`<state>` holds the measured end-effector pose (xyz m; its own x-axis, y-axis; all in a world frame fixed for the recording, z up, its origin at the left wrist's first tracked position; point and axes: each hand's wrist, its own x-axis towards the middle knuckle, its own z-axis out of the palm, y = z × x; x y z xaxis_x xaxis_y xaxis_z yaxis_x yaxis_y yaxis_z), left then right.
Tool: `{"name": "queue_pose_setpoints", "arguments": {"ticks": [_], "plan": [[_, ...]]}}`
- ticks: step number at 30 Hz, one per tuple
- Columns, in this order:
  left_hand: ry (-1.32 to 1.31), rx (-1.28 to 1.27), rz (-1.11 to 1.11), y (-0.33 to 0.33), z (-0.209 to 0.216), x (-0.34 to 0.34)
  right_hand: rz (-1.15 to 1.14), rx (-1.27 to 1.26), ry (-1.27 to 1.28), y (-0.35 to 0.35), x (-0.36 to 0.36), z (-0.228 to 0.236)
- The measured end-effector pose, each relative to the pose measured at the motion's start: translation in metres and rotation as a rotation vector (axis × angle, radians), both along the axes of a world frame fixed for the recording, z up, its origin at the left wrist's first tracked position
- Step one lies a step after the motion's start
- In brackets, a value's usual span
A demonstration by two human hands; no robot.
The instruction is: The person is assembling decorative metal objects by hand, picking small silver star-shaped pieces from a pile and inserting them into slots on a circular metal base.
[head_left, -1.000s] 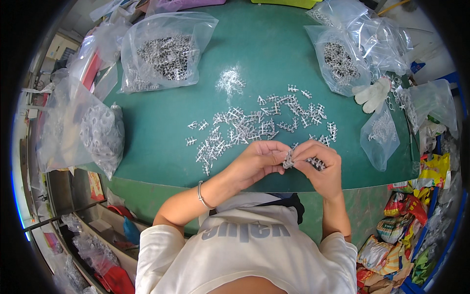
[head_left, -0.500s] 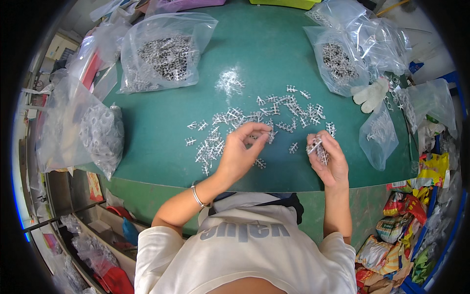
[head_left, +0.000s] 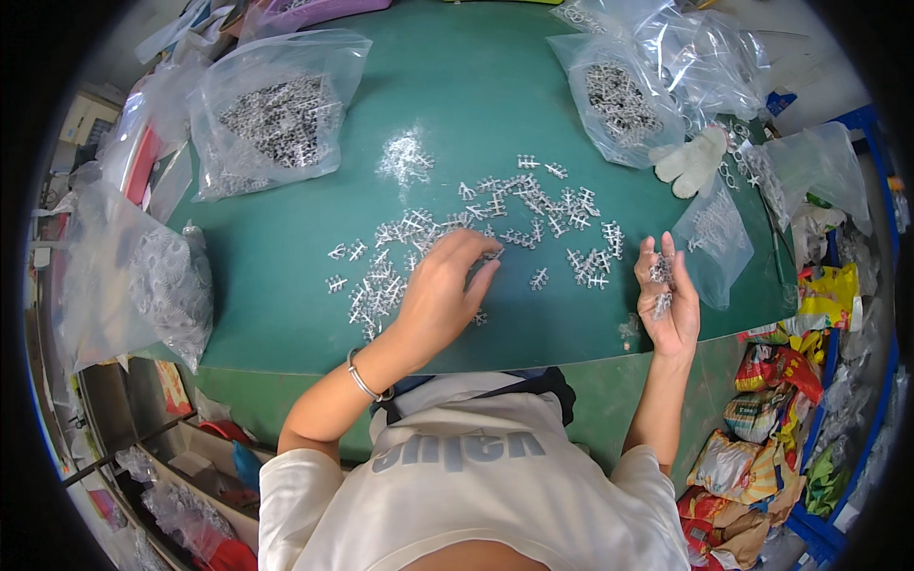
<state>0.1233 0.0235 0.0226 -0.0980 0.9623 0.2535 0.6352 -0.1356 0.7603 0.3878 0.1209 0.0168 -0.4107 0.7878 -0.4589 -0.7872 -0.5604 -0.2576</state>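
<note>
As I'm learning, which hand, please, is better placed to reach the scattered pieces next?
Likely the left hand: it is among the scattered pieces, while the right hand, palm up, carries others.

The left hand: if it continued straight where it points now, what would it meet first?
Probably the loose metal pieces just ahead of the left hand, though its height above them is unclear.

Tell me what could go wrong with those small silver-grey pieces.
Small silver-grey branched metal-looking pieces lie loose in the open right hand near the front edge of the flat green tabletop, so some might spill off. The left hand is close over scattered silver-grey branched pieces and may snag neighbouring ones.
</note>
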Motion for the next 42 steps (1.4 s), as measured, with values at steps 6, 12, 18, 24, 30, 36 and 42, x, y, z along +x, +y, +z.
{"name": "queue_pose_setpoints", "arguments": {"ticks": [6,12,18,24,30,36,42], "plan": [[0.117,0.043,-0.024,0.014,0.001,0.006,0.086,0.441,-0.61,0.012,0.005,-0.002],[0.148,0.127,-0.159,0.074,-0.006,0.035,0.241,1.182,-1.778,0.02,-0.024,-0.002],[0.244,0.092,-0.322,0.124,-0.027,0.051,0.195,1.063,-1.605,0.023,-0.014,-0.009],[0.056,0.135,-0.266,0.123,-0.026,0.046,0.185,0.71,-1.163,0.02,-0.001,-0.007],[-0.129,0.067,-0.207,0.105,-0.01,0.042,0.033,0.776,-1.025,0.003,-0.012,0.0],[-1.31,-0.557,-0.252,0.076,0.01,0.03,-0.039,0.89,-0.992,-0.011,-0.021,-0.001],[-1.634,-0.574,-0.265,0.059,0.001,0.026,0.095,0.675,-0.44,-0.004,-0.005,-0.004]]}}
